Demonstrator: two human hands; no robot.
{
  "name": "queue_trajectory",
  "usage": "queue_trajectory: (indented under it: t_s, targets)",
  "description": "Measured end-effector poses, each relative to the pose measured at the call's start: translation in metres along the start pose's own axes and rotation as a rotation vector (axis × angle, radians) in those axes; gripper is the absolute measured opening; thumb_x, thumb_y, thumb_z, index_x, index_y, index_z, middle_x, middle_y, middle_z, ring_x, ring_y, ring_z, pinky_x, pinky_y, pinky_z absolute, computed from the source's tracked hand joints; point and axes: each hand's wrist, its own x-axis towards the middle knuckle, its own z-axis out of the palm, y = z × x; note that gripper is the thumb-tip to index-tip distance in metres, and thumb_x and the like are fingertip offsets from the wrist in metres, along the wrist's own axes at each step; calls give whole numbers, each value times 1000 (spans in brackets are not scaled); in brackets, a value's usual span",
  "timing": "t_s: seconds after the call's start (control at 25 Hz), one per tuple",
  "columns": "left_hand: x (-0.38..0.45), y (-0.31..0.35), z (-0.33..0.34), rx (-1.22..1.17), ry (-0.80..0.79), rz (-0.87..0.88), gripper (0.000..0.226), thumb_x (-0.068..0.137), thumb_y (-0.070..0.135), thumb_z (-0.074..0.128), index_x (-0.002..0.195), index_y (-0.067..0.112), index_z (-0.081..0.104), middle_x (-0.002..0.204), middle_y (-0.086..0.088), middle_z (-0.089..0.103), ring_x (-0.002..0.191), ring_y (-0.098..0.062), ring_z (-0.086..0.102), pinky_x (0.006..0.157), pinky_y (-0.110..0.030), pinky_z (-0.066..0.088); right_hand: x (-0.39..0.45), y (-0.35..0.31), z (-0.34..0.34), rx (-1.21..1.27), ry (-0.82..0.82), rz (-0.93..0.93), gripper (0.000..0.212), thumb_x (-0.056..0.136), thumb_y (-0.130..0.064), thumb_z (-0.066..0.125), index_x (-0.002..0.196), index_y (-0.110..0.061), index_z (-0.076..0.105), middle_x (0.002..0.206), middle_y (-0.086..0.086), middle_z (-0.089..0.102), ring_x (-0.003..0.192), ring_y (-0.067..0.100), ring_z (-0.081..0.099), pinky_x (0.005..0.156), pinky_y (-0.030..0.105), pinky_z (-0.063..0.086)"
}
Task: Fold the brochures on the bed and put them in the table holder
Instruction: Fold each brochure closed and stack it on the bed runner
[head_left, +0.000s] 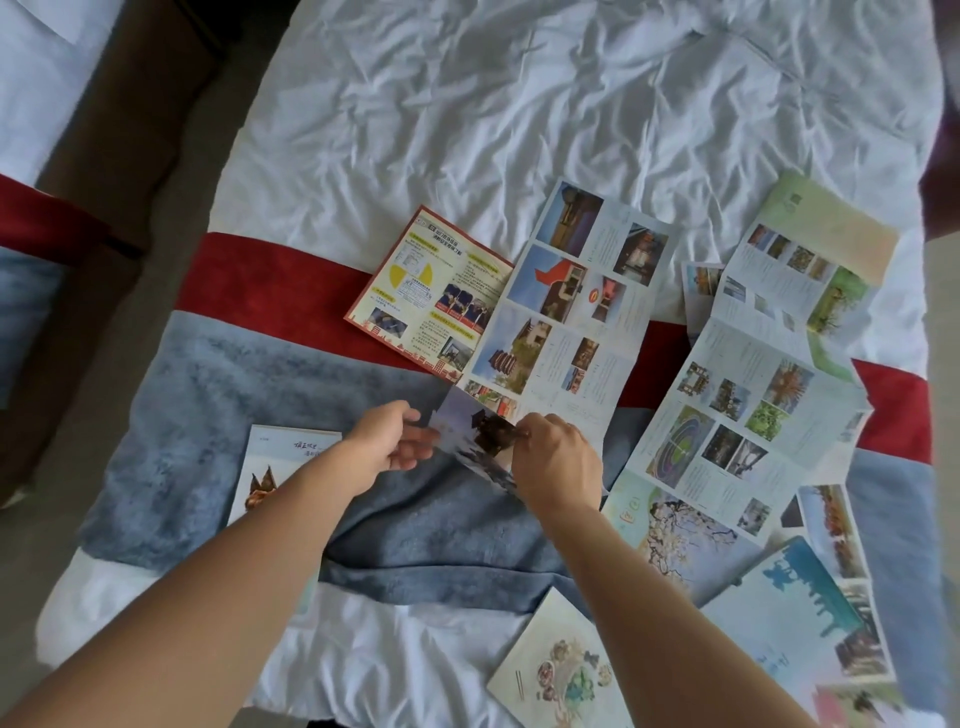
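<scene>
A long unfolded photo brochure (571, 312) lies on the bed, running from the white sheet down to my hands. Its near end panel (480, 434) is lifted and bent over. My left hand (387, 441) pinches the left edge of that panel. My right hand (558, 460) grips its right side. A red-bordered yellow leaflet (426, 291) lies open to the left of it. Another long unfolded brochure (748, 384) lies to the right. The table holder is not in view.
A folded brochure (283, 467) lies under my left forearm. Several more brochures, among them a food-picture one (561, 670) and a blue one (800, 618), lie at the near right. A red and blue-grey bed runner (249, 291) crosses the bed. Floor shows on the left.
</scene>
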Motion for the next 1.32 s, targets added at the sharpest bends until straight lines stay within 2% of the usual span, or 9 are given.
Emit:
queue_trajectory:
  t_s: [0.12,0.24,0.4,0.56,0.72,0.92,1.04,1.2,1.32]
  targets:
    - [-4,7,6,153,54,193,30,96,8,48,120,21,59,96,0,75,80,-17,69,61,-27,52,0,-2,-4,65,16,31,25,96,-20,47,101,-18,71,93,1,68,75,23,56,60,30,44]
    - [-6,6,15,475,122,428,41,90,15,65,126,33,57,115,6,59,97,-13,58,67,-21,42,1,-5,-5,112,36,32,26,95,-22,46,97,-20,72,90,-1,68,73,23,56,60,32,47]
    - [-3,4,19,451,191,599,16,85,32,75,98,31,65,112,7,53,95,-7,55,65,-16,35,-1,-4,-1,161,37,16,28,98,-31,39,87,-21,63,83,-2,65,68,21,54,56,33,46]
    - [0,5,14,440,219,554,17,85,40,74,82,28,61,94,12,61,86,-7,59,61,-22,37,-9,-8,3,142,-29,-79,45,93,-60,33,93,-25,61,87,-8,63,73,18,56,61,34,49]
    - [4,3,14,430,162,479,20,81,44,74,85,28,62,90,15,65,90,-4,60,65,-25,40,-11,-7,7,56,-30,-138,6,93,-26,48,88,-24,47,80,-5,59,66,24,55,54,32,44]
    - [6,3,19,391,-15,413,61,84,30,74,139,23,47,141,0,53,130,-18,48,103,-38,41,-6,-11,-5,137,64,-131,18,78,-9,47,80,-23,37,59,-9,40,46,17,37,44,24,17]
    - [4,4,25,376,-44,382,66,87,23,69,147,22,41,141,-2,55,123,-16,51,97,-36,44,-4,-9,-8,137,99,-147,15,78,-10,48,79,-22,41,53,-10,39,42,12,36,44,25,19]
    - [4,4,26,451,8,422,31,89,17,67,119,23,63,103,4,68,99,-16,62,80,-30,49,-3,-4,-3,108,146,-115,10,80,-9,50,83,-19,49,61,-5,47,51,21,43,55,31,34]
    - [2,3,24,486,10,459,11,90,11,62,91,20,67,97,5,71,93,-18,63,67,-23,45,-3,0,3,53,71,-46,32,88,-19,53,120,-17,54,106,4,59,97,28,58,81,40,47]
